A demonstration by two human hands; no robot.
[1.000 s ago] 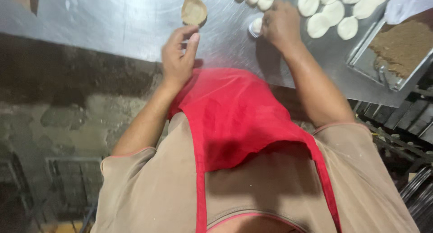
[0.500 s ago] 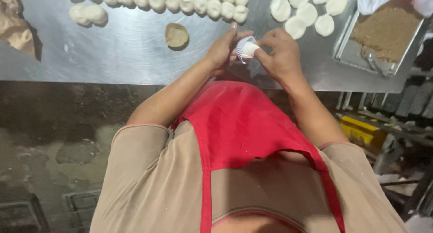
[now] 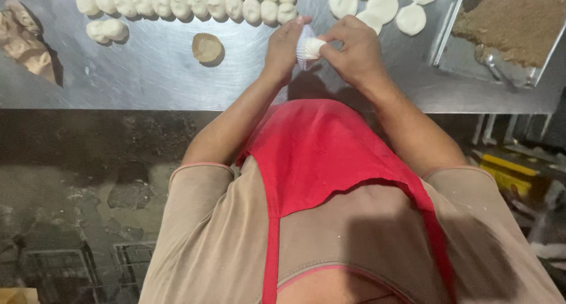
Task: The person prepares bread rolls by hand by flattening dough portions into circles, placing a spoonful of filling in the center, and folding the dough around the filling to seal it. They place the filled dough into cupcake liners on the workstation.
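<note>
— Steel worktop [image 3: 153,74] runs across the top of the view, with dark, stained floor [image 3: 71,180] below its near edge. What sits around the hands?

— At eleven o'clock from them a long row of dough balls [image 3: 188,3] lines the far edge, and two loose dough balls [image 3: 106,30] lie just under its left end. A brown paper cup [image 3: 207,47] stands alone at nine o'clock, near the left hand [image 3: 284,48] but not touching it. Far out at nine o'clock a lump of torn dough [image 3: 23,39] rests by the worktop's left edge.

— And to the right?

— Flattened dough discs [image 3: 383,6] lie at one o'clock, just beyond the right hand [image 3: 354,50]. A metal tray [image 3: 454,56] of brown crumbly filling [image 3: 513,21] sits at two o'clock, with a spoon [image 3: 495,65] lying in its near corner.

— What are the hands doing?

— Both meet above the worktop's middle. The right grip is closed narrow around a white dough piece [image 3: 315,46]; the left fingers are closed against a white pleated paper cup [image 3: 303,45] pressed to that dough. The red apron [image 3: 330,157] and both forearms hide the worktop's near edge right below them
</note>
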